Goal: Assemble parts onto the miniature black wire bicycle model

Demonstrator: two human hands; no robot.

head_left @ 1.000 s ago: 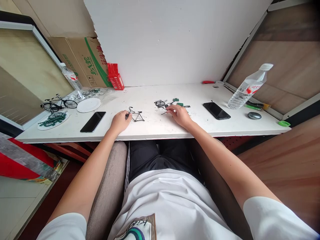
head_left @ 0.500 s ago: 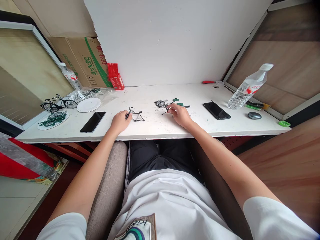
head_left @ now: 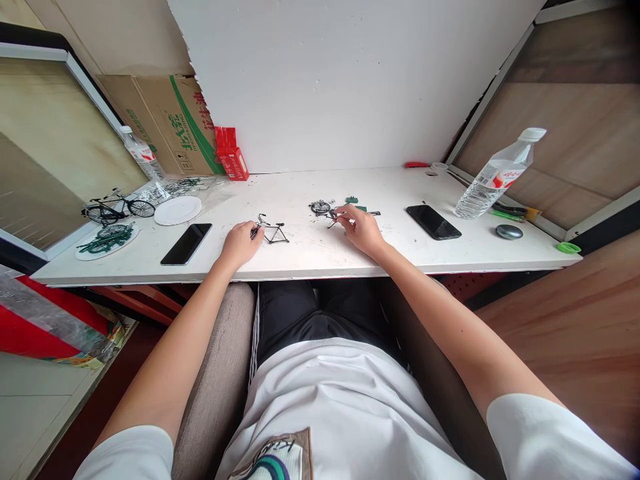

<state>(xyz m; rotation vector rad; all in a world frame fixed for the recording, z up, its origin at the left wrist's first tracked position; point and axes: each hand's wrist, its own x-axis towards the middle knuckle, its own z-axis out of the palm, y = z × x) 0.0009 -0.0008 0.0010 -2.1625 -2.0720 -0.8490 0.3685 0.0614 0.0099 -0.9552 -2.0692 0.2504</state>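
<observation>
On the white table a small black model bicycle frame [head_left: 276, 233] with handlebars and saddle stands at my left hand [head_left: 242, 244]. The fingers of that hand are closed round its front end and cover part of it. My right hand [head_left: 361, 230] pinches a thin black model bicycle part [head_left: 333, 224], whose far end is under the fingertips. Just beyond it lies a black toy wheel [head_left: 321, 207] with loose bits around it. Green plastic pieces [head_left: 352, 199] and a dark strip [head_left: 373, 213] rest behind the right hand.
A finished-looking model bicycle [head_left: 117, 208], a white plate [head_left: 177, 210] and a plate with green parts [head_left: 107, 240] stand left. Phones lie on both sides, one black [head_left: 186, 244], one dark [head_left: 433, 221]. A water bottle [head_left: 495, 177] and a mouse [head_left: 509, 231] are right.
The black part in my right hand has turned slightly, and its near end looks shorter. My left hand and the bicycle frame have stayed put.
</observation>
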